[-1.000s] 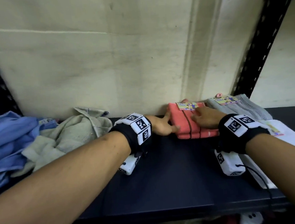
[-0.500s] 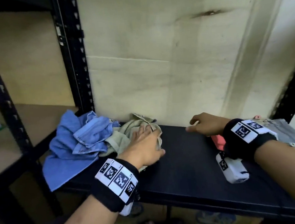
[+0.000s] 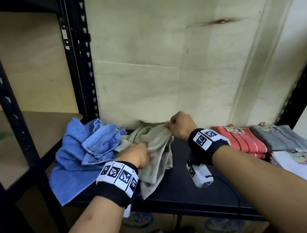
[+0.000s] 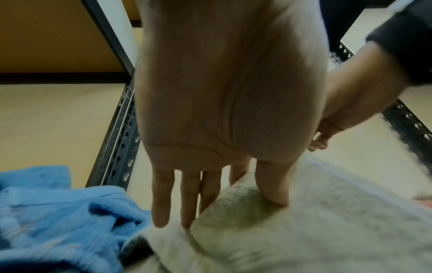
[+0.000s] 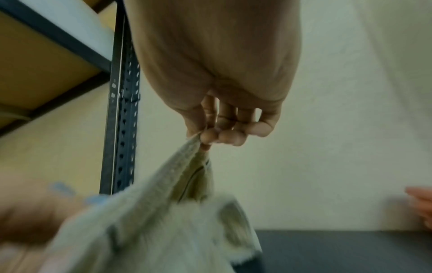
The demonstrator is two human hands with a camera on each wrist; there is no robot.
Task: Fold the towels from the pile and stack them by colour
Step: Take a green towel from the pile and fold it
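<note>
Both hands have left the folded coral towel (image 3: 242,140) and come over to the pile. The right hand (image 3: 180,126) now pinches a corner of the beige towel (image 3: 157,152) between thumb and fingertips, lifting it so the cloth hangs taut below the pinch, as the right wrist view shows plainly. The left hand (image 3: 137,155) lies on the same towel lower down; in the left wrist view its fingers (image 4: 187,195) are nearly straight and the thumb presses into the pile of the cloth, so it steadies rather than clasps.

A second ago these hands were squaring the coral towel against the wall, and half a second ago the left one had only just reached the beige towel while the right hovered free. That change suggests the coral towel is finished and a new fold cycle has begun.

The beige towel sits crumpled on the black shelf (image 3: 182,193), touching the blue towel (image 3: 75,159) still heaped at the left end. Folded coral, grey (image 3: 283,139) and white towels (image 3: 300,169) lie at the right, so two remain to fold.
</note>
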